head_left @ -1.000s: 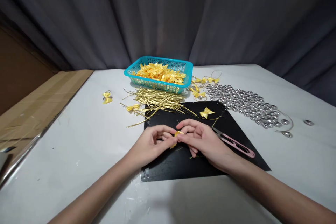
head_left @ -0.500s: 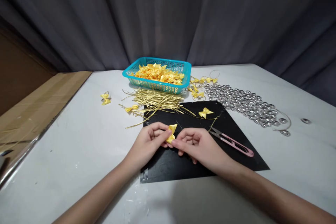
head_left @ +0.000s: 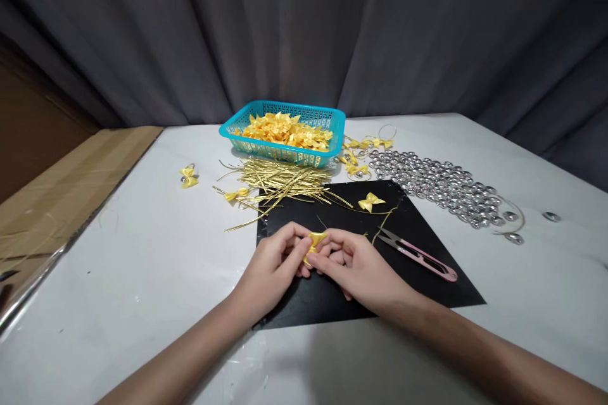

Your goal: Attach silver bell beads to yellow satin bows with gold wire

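A yellow ribbon bow [head_left: 316, 239] is pinched between my two hands, above the black mat [head_left: 327, 307]. My left hand [head_left: 284, 256] grips its left side with thumb and fingers. From the right, my right hand [head_left: 349, 259] presses thumb and fingertips on it, so much of the bow is covered. A thin dark strand sticks up just behind the fingers. Pink-handled thread snips [head_left: 420, 256] lie on the mat to the right of my right hand. Another yellow bow [head_left: 370, 202] rests near the mat's far edge.
Behind the mat lies a pile of gold twist ties [head_left: 285, 178]. A blue basket [head_left: 282, 153] full of yellow bows stands at the back. Silver beads [head_left: 437, 185] spread over the right side. A bow with a bead [head_left: 189, 177] sits on the left, near cardboard [head_left: 114, 152].
My right hand has come closer to the left, and its fingers now cover more of the bow. The bow has turned slightly. The whole view has shifted a little.
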Tool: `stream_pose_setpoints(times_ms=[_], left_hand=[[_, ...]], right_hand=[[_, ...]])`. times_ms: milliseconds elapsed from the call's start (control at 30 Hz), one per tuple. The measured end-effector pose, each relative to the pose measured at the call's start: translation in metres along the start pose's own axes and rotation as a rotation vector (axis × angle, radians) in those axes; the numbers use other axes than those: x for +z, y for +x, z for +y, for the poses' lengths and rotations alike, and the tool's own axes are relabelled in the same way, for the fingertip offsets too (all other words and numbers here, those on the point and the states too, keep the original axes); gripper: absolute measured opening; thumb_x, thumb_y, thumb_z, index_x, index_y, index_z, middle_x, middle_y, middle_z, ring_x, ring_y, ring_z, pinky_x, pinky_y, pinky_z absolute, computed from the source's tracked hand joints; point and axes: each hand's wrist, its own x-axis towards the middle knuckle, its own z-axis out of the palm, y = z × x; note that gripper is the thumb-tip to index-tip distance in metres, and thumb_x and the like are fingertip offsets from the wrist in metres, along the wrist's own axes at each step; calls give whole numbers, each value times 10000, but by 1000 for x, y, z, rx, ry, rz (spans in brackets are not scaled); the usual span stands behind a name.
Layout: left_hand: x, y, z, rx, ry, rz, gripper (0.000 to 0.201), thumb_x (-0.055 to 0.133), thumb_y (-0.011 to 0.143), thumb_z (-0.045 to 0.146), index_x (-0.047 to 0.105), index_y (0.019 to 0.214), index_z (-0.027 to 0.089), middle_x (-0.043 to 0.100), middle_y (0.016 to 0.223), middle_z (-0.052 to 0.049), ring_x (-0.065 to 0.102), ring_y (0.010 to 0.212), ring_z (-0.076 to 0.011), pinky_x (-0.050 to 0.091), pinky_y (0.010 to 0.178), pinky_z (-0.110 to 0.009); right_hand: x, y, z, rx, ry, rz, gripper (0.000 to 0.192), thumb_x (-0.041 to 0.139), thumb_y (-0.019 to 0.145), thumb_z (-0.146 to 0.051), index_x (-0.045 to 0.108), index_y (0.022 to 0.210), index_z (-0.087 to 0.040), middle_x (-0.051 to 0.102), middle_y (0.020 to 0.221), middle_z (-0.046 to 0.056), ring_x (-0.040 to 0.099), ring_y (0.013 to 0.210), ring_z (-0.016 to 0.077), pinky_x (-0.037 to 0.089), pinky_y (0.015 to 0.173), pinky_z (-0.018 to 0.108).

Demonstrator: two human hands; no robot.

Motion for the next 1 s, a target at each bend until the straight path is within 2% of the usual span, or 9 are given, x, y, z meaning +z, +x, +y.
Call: stream_pose_setpoints(times_ms=[167,367,533,600,733,900,1000], left_hand=[[0,0,0,-18,34,18,199,475,885,348,544,878,162,492,577,57,471,509,-72,382,500,-179],[-3,2,6,-75,-120,13,212,524,846,366,518,828,155,470,527,80,426,441,-49,351,453,-156],[-5,3,9,-81,-138,-34,253,566,815,394,535,831,144,498,521,73,434,422,-49,359,448,-163],[-5,3,8,-82,-130,-42,252,563,820,390,545,825,139,509,533,65,439,428,-48,358,448,-162],[-3,3,7,-83,-154,58,234,558,825,378,526,793,149,504,520,70,432,415,-45,349,438,-157],[-1,4,7,-61,-162,110,214,567,817,358,534,792,148,483,521,77,425,423,-44,343,431,-151],[-2,4,6,-65,-138,111,215,560,821,357,542,797,145,479,522,75,426,431,-46,351,437,-150]], right_hand=[[-7,0,-3,95,-55,-48,375,691,684,-473,531,727,-137,495,523,-50,354,373,18,296,289,114],[-22,2,-7,-14,-111,-121,352,722,669,-418,528,705,-127,428,536,-70,346,389,0,313,319,99],[-21,6,0,-131,31,-65,409,643,733,-490,536,935,-151,515,697,-48,382,359,-7,356,322,127],[-19,7,3,-147,71,-38,397,664,718,-474,538,899,-143,519,681,-51,378,346,-12,356,325,125],[-15,7,4,-93,74,25,341,647,737,-445,518,797,-134,528,622,-50,368,325,-8,324,308,120],[-12,3,0,-38,78,28,310,656,729,-410,504,776,-143,423,549,-96,352,326,-4,330,314,119],[-10,1,-1,-20,72,42,340,628,743,-456,497,735,-143,436,549,-86,353,325,-2,333,318,125]])
